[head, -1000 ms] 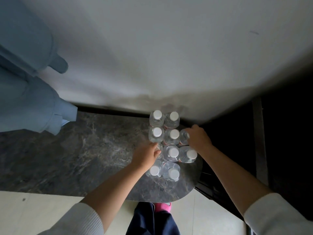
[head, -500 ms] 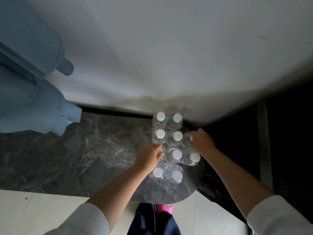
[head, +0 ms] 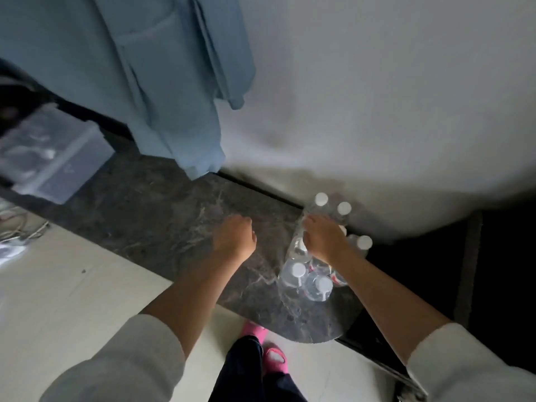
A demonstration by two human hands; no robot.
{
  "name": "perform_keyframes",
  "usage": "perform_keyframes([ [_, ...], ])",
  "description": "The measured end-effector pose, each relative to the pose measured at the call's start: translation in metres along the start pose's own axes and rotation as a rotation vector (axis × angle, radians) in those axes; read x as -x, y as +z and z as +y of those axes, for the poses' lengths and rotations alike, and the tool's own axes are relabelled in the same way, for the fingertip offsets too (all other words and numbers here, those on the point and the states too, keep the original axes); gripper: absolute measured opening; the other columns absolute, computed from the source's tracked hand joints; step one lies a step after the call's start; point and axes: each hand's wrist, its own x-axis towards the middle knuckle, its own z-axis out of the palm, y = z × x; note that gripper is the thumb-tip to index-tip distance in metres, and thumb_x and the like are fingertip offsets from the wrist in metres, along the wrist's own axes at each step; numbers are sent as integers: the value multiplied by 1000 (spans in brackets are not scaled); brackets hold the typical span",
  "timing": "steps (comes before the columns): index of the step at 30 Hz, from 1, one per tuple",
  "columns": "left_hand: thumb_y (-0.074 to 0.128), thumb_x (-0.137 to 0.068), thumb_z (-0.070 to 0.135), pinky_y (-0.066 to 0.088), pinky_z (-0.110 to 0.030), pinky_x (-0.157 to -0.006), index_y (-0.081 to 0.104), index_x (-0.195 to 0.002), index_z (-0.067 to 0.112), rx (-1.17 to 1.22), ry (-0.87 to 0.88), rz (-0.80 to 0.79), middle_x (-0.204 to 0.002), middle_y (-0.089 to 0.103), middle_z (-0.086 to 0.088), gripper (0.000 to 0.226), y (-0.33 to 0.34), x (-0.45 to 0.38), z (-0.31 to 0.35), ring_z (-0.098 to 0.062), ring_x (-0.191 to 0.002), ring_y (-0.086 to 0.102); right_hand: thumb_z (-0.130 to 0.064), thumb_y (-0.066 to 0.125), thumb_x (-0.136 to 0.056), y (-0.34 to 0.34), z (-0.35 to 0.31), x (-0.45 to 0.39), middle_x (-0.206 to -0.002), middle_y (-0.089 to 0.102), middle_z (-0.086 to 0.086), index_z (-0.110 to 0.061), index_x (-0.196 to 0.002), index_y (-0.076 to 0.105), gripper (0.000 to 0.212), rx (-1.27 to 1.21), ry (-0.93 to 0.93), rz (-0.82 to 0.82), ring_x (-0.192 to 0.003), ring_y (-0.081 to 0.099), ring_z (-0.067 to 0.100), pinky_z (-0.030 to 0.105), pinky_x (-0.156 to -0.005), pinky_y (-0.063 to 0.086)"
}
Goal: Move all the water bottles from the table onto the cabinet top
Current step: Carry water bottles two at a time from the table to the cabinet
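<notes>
Several clear water bottles (head: 297, 271) with white caps stand bunched together at the rounded right end of a dark marble top (head: 174, 216). My right hand (head: 324, 239) lies on the middle of the bunch, its fingers curled down around a bottle whose cap it hides. My left hand (head: 235, 239) hovers over bare marble a little to the left of the bottles. Its fingers are loosely curled and nothing is in it. The view is blurred by motion.
A blue garment (head: 162, 82) hangs down over the back of the marble top. A clear plastic box (head: 55, 161) sits at the top's left end, with cables (head: 17, 230) on the pale floor below. A white wall rises behind; a dark gap lies to the right.
The view has swung left, bringing the plastic box into sight. My left hand has come off the bottles and moved left. My right hand has shifted from the bunch's right edge onto its middle.
</notes>
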Motion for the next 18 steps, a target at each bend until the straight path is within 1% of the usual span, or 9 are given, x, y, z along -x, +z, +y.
perform_keyframes([
  [2, 44, -95, 22, 46, -35, -97, 55, -123, 10, 10, -79, 41, -126, 58, -9, 33, -7, 27, -30, -25, -120, 53, 1, 76, -58, -2, -37, -4, -75, 69, 19, 1, -69, 67, 14, 37, -152, 9, -72, 69, 34, 30, -58, 57],
  [4, 43, -95, 23, 45, -36, -98, 56, -123, 11, 14, -175, 77, -126, 58, -9, 33, -11, 62, -66, -25, -121, 52, 4, 78, -48, 2, -84, -2, -63, 67, 17, -2, -60, 66, 17, 63, -307, 15, -61, 69, 33, 28, -52, 56],
  [6, 42, -95, 23, 43, -36, -99, 55, -124, 12, 18, -274, 103, -127, 56, -10, 33, -13, 97, -102, -25, -122, 50, 3, 72, -63, -2, -134, 8, -79, 69, 23, 2, -78, 69, 15, 59, -445, 6, -78, 69, 37, 33, -66, 57],
  [8, 41, -95, 22, 41, -36, -102, 52, -127, 13, 34, -383, 110, -130, 54, -9, 35, -12, 140, -141, -25, -124, 47, -7, 51, -88, 3, -186, 21, -113, 63, 22, 0, -108, 63, 25, 100, -542, -50, -109, 58, 34, 35, -90, 50],
  [9, 41, -95, 21, 40, -36, -103, 51, -129, 13, 49, -433, 114, -131, 53, -8, 36, -11, 157, -157, -24, -125, 46, -11, 42, -93, 6, -206, 25, -122, 58, 18, -2, -116, 59, 30, 130, -571, -80, -117, 52, 31, 35, -96, 45],
  [11, 41, -95, 20, 40, -35, -101, 51, -129, 12, 81, -595, 120, -131, 53, -8, 36, -10, 197, -194, -25, -124, 46, -13, 39, -94, 11, -253, 39, -125, 57, 16, -4, -118, 58, 32, 168, -672, -145, -120, 51, 31, 36, -99, 43],
  [13, 41, -94, 19, 40, -35, -98, 52, -126, 10, 117, -767, 127, -127, 53, -9, 35, -8, 244, -233, -27, -122, 47, -8, 45, -90, 23, -308, 57, -113, 63, 21, 0, -107, 62, 26, 148, -845, -127, -109, 58, 34, 39, -92, 48],
  [15, 41, -93, 18, 41, -35, -97, 52, -124, 9, 137, -861, 127, -126, 54, -10, 34, -9, 278, -263, -27, -121, 48, -2, 50, -85, 29, -350, 72, -100, 66, 25, 4, -99, 64, 21, 112, -970, -114, -96, 63, 38, 44, -84, 54],
  [18, 41, -93, 19, 39, -34, -99, 51, -127, 11, 165, -984, 127, -129, 53, -9, 36, -8, 340, -320, -27, -123, 48, -11, 42, -92, 38, -429, 104, -125, 57, 18, -3, -124, 54, 35, 221, -1059, -155, -117, 52, 33, 41, -99, 45],
])
